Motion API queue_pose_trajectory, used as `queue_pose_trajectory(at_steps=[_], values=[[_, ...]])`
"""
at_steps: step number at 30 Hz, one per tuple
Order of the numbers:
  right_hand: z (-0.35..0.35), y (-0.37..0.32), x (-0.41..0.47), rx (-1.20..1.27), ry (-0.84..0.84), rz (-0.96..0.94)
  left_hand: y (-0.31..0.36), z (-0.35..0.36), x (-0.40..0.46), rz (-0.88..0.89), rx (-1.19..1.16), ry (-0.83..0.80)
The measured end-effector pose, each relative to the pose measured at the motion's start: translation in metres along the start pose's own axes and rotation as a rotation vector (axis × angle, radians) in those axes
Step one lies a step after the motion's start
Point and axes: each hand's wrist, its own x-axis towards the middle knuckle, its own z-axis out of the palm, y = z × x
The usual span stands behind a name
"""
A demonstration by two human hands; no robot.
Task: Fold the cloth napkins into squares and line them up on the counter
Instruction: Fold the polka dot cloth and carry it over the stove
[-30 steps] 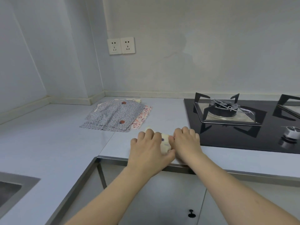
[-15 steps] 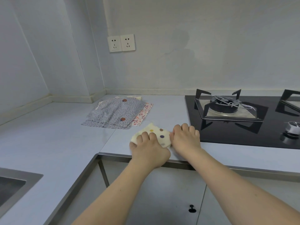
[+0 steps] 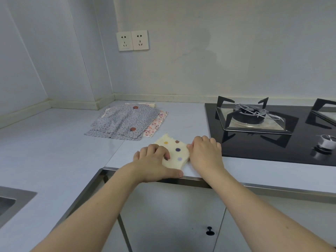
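Step in hand: folding one napkin (image 3: 175,151), cream with coloured dots, which lies low in the centre of the frame near the front edge of the tabletop (image 3: 54,151). It looks already folded down to a small, roughly square packet, so this seems to be the pressing and squaring of the last fold.
Left hand (image 3: 154,160): rests on the napkin's left part, its fingers (image 3: 163,151) curled down onto the cloth, thumb lying along the metal front edge. Whether it pinches the cloth or only presses it I cannot tell.
Right hand (image 3: 205,153): at the napkin's right edge, fingers bent and close together, knuckles up; the tips are hidden, so a pinch on the edge is likely but not certain.
Next move: probably flatten the creases, check the corners meet, then set the square in a row on the tabletop. The cloth is soft and may spring open when let go.
Still to fold: a pile of napkins (image 3: 125,122), grey patterned on top with a pink flowered one beneath, unfolded, left of centre.
Containers: a sink (image 3: 7,204) shows at the lower left edge; its inside is mostly out of view.
Nearby: a stove (image 3: 272,139) at centre right, just beside the right hand.
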Motion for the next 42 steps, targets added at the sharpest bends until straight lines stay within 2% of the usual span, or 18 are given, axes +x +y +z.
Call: queue_pose_trajectory(at_steps=[2, 4, 5, 8, 9, 15, 18, 21, 23, 30, 32, 35, 37, 39, 42], values=[[-0.001, -0.001, 0.001, 0.051, 0.013, -0.014, -0.001, -0.006, 0.001, 0.004, 0.055, -0.056], [-0.003, 0.0, 0.0, 0.207, 0.017, -0.04, -0.001, -0.014, 0.007, 0.008, 0.025, -0.116], [-0.004, 0.001, 0.0, 0.312, 0.007, -0.049, -0.002, -0.019, 0.01, -0.003, -0.063, -0.096], [-0.009, 0.004, -0.004, 0.594, 0.061, -0.099, -0.01, -0.026, 0.029, -0.092, -0.489, 0.218], [-0.01, 0.003, -0.005, 0.652, 0.093, -0.122, -0.011, -0.026, 0.034, -0.115, -0.594, 0.266], [-0.017, 0.003, -0.013, 0.901, 0.206, -0.167, 0.003, -0.029, 0.054, -0.14, -0.961, 0.097], [-0.017, 0.006, -0.008, 1.085, 0.205, -0.007, 0.006, -0.015, 0.057, -0.027, -1.122, 0.212], [-0.019, 0.011, 0.001, 1.356, -0.042, 0.265, 0.009, 0.0, 0.058, 0.067, -1.022, 0.386], [-0.015, 0.013, 0.004, 1.288, -0.144, 0.259, 0.008, 0.004, 0.06, 0.09, -0.994, 0.432], [-0.009, 0.017, 0.007, 1.167, -0.033, 0.263, 0.011, 0.004, 0.063, 0.083, -0.867, 0.466], [-0.009, 0.018, 0.006, 1.155, -0.023, 0.28, 0.009, 0.0, 0.062, 0.06, -0.89, 0.377], [-0.011, 0.019, 0.006, 1.152, 0.004, 0.336, 0.004, -0.013, 0.052, 0.037, -0.995, 0.096], [-0.014, 0.02, 0.005, 1.175, -0.007, 0.378, 0.002, -0.024, 0.044, 0.009, -0.915, 0.018], [-0.018, 0.018, 0.005, 1.235, -0.032, 0.403, 0.004, -0.04, 0.036, -0.004, -0.806, 0.117], [-0.026, 0.016, 0.006, 1.39, -0.024, 0.513, 0.012, -0.071, 0.032, 0.042, -0.728, 0.368]])
